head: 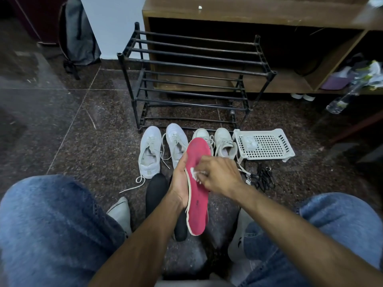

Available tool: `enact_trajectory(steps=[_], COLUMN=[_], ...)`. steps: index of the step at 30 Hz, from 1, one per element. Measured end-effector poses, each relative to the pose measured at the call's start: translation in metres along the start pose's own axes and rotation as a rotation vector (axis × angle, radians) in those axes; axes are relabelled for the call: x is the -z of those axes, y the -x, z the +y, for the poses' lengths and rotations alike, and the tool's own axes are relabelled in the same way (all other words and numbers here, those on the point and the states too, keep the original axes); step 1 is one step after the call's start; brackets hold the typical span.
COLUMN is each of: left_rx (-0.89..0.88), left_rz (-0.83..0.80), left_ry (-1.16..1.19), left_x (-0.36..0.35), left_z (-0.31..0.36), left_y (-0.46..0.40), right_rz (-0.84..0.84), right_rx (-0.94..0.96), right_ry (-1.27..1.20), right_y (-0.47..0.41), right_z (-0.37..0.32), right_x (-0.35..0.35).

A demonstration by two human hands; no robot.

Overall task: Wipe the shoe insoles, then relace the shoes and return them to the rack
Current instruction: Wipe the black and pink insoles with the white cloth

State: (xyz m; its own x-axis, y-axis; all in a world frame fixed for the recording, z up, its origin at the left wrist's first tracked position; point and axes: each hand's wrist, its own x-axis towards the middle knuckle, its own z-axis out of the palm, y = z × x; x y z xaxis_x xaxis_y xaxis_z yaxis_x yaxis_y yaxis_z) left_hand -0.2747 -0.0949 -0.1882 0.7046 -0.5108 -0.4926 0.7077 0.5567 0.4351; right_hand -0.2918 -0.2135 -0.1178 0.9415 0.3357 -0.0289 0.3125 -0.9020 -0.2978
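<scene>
Grey pair, far left: two pale shoes point(150, 152) stand on the floor just in front of the rack, laces loose and trailing, so relacing looks undone.
Dark insoles, near centre: black insoles point(156, 192) lie on the floor under the hands; whether they've been wiped, I can't tell.
Left hand: the left hand point(179, 183) is clamped along the left edge of the pink insole point(198, 204), holding it up, toe end far.
Right hand: the right hand point(220, 176) has its fingers pinched together on a small white wipe point(194, 171), pressed to the insole's middle.
Progress: we're in the wiping stage, early by my reckoning; lacing and shelving all remain.
White pair, right of centre: two more shoes point(224, 145) wait behind the insole, laces slack.
Rack, far: the black rack point(196, 65) holds nothing on its bars.
Tray, right: a white perforated tray point(269, 145) holds one pale packet, probably wipes.
Black laces, near right: a tangle point(263, 178) lies beside the tray.
</scene>
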Motion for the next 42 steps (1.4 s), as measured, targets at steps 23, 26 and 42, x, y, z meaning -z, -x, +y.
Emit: enact_trajectory(steps=[23, 26, 42], left_rx=[0.065, 0.044, -0.152], left_rz=[-0.121, -0.048, 0.09], left_ry=[-0.226, -0.174, -0.402], left_x=[-0.012, -0.02, -0.018], left_z=[-0.001, 0.001, 0.002], left_y=[0.006, 0.003, 0.013], right_rz=[0.176, 0.216, 0.188], right_rx=[-0.159, -0.318, -0.154], right_ry=[-0.181, -0.209, -0.085], right_y=[-0.017, -0.023, -0.008], right_z=[0.021, 0.025, 0.024], right_x=[0.006, 0.007, 0.004])
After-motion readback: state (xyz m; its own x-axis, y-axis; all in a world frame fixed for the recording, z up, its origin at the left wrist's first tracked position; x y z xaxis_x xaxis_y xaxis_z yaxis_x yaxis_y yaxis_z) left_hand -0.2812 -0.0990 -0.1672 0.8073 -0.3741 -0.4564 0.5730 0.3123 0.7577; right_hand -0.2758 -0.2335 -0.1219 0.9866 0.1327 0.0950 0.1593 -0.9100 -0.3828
